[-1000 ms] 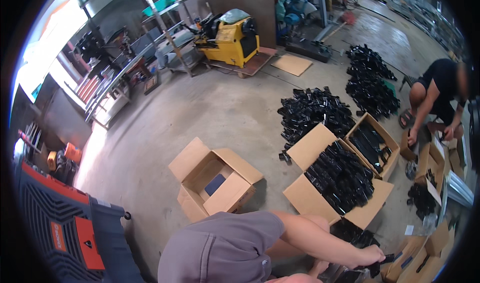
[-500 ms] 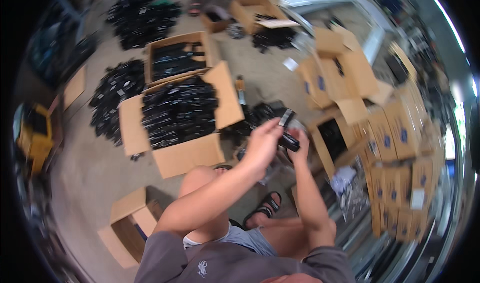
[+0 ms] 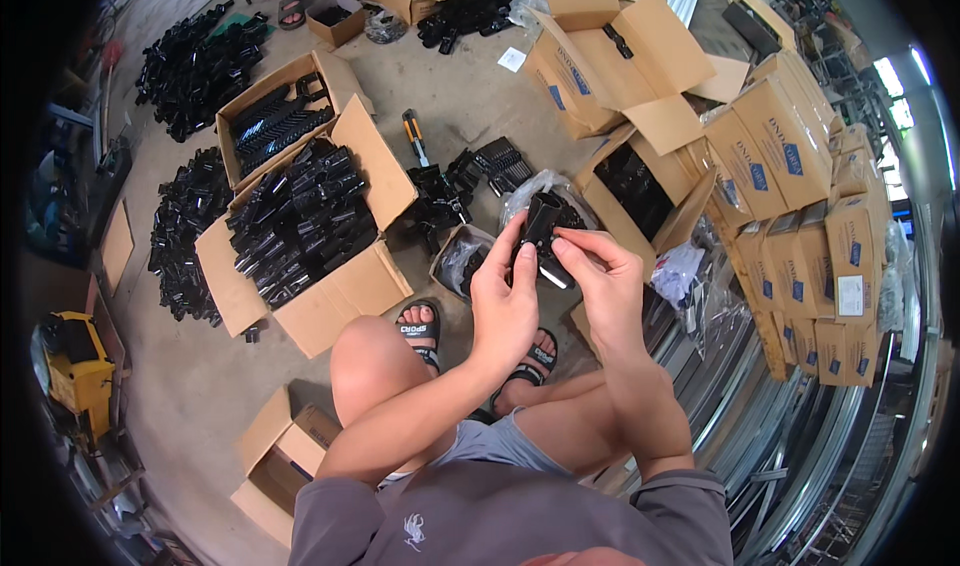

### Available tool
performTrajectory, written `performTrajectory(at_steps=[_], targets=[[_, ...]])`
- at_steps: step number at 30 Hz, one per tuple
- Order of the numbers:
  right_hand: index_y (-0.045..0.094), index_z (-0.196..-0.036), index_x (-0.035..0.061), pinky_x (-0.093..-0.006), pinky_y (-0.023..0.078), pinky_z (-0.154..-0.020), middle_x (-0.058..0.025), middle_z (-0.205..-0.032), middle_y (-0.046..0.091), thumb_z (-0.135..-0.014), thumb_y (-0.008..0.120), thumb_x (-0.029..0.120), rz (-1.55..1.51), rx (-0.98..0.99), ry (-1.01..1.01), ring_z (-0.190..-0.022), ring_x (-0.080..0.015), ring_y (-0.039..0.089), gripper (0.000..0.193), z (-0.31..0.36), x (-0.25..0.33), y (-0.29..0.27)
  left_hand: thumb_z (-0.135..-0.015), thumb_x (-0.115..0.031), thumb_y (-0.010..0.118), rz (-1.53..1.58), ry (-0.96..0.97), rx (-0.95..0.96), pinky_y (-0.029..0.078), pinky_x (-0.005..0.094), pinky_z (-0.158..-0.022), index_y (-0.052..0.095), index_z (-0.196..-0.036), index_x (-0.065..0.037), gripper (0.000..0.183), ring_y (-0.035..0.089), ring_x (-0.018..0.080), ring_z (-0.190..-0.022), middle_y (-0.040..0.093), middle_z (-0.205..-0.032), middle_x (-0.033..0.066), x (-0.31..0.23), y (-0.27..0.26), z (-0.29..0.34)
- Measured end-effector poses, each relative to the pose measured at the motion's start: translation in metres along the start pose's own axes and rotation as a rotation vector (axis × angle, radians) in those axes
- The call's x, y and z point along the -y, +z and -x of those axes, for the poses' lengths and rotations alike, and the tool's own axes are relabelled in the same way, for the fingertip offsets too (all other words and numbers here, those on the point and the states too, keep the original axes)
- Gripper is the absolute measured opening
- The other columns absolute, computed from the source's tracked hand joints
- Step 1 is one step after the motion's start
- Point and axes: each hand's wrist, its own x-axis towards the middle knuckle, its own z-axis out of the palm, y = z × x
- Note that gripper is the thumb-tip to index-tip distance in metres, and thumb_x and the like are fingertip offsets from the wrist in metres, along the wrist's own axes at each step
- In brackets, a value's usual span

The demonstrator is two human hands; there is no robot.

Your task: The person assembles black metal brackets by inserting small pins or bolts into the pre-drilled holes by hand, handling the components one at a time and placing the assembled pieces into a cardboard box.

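Grey concrete floor [image 3: 165,386] spreads under us, with long metal profiles [image 3: 760,466] lying between four and five o'clock of our hands. What has just changed is our view: a second ago we were looking across the room, one arm reaching toward the lower right edge, and now both hands meet before us, over the space ahead of our knees. That, we judge, puts both hands' work on one piece, a glossy black fitting [image 3: 541,221] tilted between them. Our left hand [image 3: 503,301] clasps its left side between thumb and fingers; our right hand [image 3: 610,291] has thumb and forefinger drawn close together at its other side, though we cannot tell exactly what they pinch. Clear plastic [image 3: 517,198] shows just behind, at eleven o'clock. A flapped carton [image 3: 340,301] heaped with similar fittings stands at nine, a loose black pile [image 3: 185,236] beyond it, and an orange-handled tool [image 3: 413,136] lies at ten. An open carton with dark contents [image 3: 690,208] sits between two and three, near a stack of closed cartons [image 3: 765,171].
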Motion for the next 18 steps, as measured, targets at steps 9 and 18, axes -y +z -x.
performTrajectory(at_steps=[9,18], targets=[[0.074,-0.103,-0.0028,-0.0226,0.053,-0.076,-0.0079,-0.101,0.069,-0.086,0.073,0.0,-0.031,-0.1,-0.002,-0.088,-0.0112,0.066,0.017,0.003,-0.009,-0.002,-0.1,-0.007,0.052,-0.154,0.183,-0.044,0.047,0.029,-0.092,0.051,-0.141,-0.001,0.042,0.06,0.0163,-0.106,0.065,-0.121,0.0173,0.02,0.011,0.001],[0.075,-0.101,-0.0003,-0.0249,0.051,-0.079,-0.0096,-0.098,0.071,-0.083,0.076,0.004,0.147,-0.135,-0.146,-0.088,-0.012,0.065,0.018,0.007,-0.011,-0.001,-0.099,-0.007,0.053,-0.173,0.141,-0.057,0.049,0.0298,-0.079,0.052,-0.142,-0.006,0.043,0.06,0.0143,-0.089,0.065,-0.103,0.0144,0.018,0.01,0.001]])
